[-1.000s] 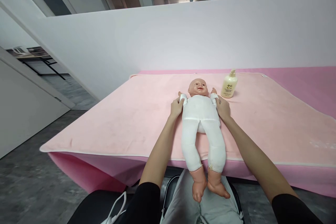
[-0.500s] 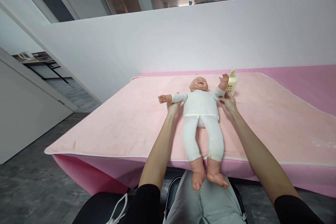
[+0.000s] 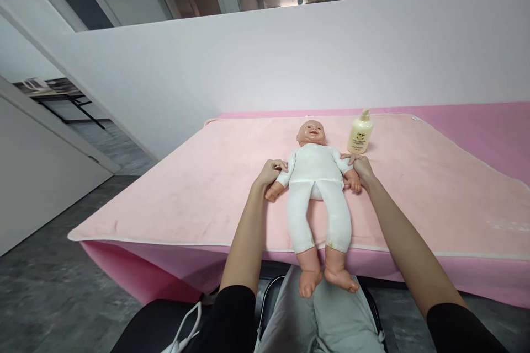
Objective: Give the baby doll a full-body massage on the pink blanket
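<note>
A baby doll (image 3: 317, 168) in a white suit lies on its back on the pink blanket (image 3: 199, 193), head away from me and bare feet over the table's front edge. Both its arms point down beside its body. My left hand (image 3: 273, 170) is closed around the doll's sleeve on the left side, fingers over the forearm. On the right side my right hand (image 3: 359, 165) grips the other sleeve near the elbow, above the doll's hand. A pale yellow pump bottle (image 3: 360, 133) stands upright just beyond my right hand.
Behind the table rises a white wall (image 3: 290, 60) with windows above. A black chair (image 3: 153, 325) with a white cable (image 3: 188, 328) is at the lower left. A door (image 3: 45, 171) stands at the far left.
The doll's arms, earlier stretched out sideways and up, have swung down beside its body. My hands have shifted from under the arms to over the sleeves. The bottle is now fully exposed.
</note>
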`<state>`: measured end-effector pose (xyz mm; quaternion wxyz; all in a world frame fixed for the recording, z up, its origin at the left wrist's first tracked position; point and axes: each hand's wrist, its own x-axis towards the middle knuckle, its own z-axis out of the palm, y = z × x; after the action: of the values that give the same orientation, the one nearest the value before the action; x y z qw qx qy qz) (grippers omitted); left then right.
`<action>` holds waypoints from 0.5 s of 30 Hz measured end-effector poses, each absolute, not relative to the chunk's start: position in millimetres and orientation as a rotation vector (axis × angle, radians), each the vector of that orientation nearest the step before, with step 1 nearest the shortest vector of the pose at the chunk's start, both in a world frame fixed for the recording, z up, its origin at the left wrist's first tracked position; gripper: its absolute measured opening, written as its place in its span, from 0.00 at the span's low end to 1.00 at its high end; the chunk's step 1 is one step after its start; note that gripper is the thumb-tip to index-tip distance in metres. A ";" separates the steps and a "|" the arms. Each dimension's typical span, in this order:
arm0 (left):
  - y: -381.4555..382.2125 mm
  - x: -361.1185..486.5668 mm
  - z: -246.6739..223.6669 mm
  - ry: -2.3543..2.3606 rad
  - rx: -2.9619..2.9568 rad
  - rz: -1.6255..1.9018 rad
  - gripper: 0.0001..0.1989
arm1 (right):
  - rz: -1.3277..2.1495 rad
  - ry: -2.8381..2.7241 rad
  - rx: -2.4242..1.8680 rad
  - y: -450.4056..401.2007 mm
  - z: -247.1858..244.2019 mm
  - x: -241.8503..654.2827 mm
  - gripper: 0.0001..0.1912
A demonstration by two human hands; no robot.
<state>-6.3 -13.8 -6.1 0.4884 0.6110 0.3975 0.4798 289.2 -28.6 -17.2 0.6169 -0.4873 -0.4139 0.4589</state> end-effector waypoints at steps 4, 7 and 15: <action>-15.6 -7.5 -10.4 1.006 1.475 1.139 0.04 | 1.058 -0.970 -1.105 -27.0 -19.7 291.3 0.06; -17.8 -10.7 -5.9 1.020 1.514 1.137 0.07 | 1.028 -1.007 -1.010 -23.2 -23.4 292.2 0.07; -20.1 -2.8 3.9 1.033 1.209 1.333 0.18 | 0.940 -1.077 -0.958 -19.3 -21.6 283.8 0.17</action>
<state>-2.8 -20.1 3.9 0.5082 0.5016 0.4288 0.5533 283.8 -19.3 -21.6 0.6522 -0.4221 -0.4743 0.4140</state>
